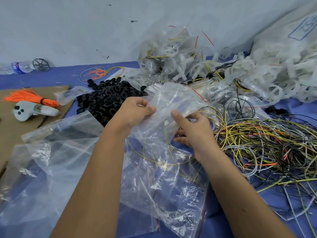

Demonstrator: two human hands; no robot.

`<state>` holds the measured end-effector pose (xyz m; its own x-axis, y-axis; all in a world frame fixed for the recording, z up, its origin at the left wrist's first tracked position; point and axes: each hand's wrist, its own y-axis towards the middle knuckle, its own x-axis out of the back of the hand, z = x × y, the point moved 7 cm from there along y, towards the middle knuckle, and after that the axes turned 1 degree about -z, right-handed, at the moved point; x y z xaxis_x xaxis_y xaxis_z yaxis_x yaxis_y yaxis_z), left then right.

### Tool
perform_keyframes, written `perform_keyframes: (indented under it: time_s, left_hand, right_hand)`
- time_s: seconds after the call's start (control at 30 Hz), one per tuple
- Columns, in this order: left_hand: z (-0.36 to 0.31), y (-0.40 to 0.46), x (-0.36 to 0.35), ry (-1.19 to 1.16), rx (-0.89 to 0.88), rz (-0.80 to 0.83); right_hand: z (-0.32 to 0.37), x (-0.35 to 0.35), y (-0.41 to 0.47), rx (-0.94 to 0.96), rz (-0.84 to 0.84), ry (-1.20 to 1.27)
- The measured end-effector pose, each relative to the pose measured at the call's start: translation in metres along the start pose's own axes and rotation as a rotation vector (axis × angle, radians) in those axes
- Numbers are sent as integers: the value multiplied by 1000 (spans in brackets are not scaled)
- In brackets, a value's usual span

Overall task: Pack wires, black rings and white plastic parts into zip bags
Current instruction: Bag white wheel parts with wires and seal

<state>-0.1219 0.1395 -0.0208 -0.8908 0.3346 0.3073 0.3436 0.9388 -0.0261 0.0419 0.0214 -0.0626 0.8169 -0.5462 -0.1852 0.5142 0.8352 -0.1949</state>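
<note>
I hold a clear zip bag [173,98] with a red seal strip up over the blue table. My left hand [135,111] pinches its near edge, and my right hand [192,129] grips it with the thumb on top and the fingers underneath. A heap of black rings [109,98] lies just behind my left hand. To the right spreads a tangle of yellow, black, grey and orange wires [267,141]. White plastic parts [274,74] are piled at the back right, beside filled zip bags [171,54]. More empty zip bags [163,182] lie under my forearms.
On the left, a sheet of cardboard [10,127] carries a bundle of orange wires [32,98] and a white handheld controller [34,110]. A water bottle [21,67] and a black wheel [41,64] lie by the wall. A large white sack [289,31] stands back right.
</note>
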Motion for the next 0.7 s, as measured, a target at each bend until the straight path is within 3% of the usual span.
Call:
perform_keyframes:
  time_s: [0.1,0.2,0.27,0.37,0.47,0.57,0.7]
  left_hand:
    - [7,-1,-4,-46,17,-10]
    - [9,5,15,146,-12,-208]
    - [3,9,27,324,-66,-294]
    - [-12,15,35,424,-165,-298]
    - [-23,17,41,234,-209,-351]
    - [-18,14,41,43,-152,-447]
    - [2,11,27,116,-37,-417]
  right_hand:
    - [-3,0,-3,43,-8,-39]
    - [-3,4,-1,8,10,16]
    - [-4,-2,-4,-37,92,36]
    - [-4,-17,-10,-78,250,10]
    - [-5,-23,-12,-152,387,101]
    - [-8,-37,-23,-159,502,14]
    - [-12,-30,-17,-54,304,-53]
